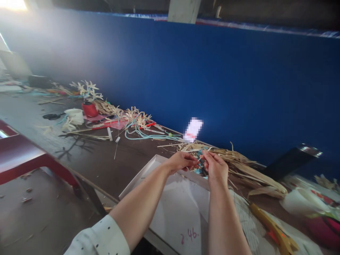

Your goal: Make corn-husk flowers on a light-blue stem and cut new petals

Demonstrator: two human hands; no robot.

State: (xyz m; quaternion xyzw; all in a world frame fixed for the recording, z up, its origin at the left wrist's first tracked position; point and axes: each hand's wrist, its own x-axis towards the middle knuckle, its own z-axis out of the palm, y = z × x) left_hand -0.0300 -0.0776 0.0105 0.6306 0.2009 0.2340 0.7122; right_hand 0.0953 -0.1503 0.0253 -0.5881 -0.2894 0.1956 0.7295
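Both hands, the left hand point(182, 161) and the right hand point(216, 166), keep a narrow grip on a thin straw strip point(201, 157) above the white tray point(148, 170), while dry husks point(247, 166) lie unused on the table point(101, 159) and finished straw flowers point(136, 116) lie farther left.

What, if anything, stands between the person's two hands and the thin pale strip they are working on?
Nothing visible does. The left hand and the right hand both already pinch the thin pale strip between their fingertips, above the white tray, with the heap of dried leaves lying behind them.
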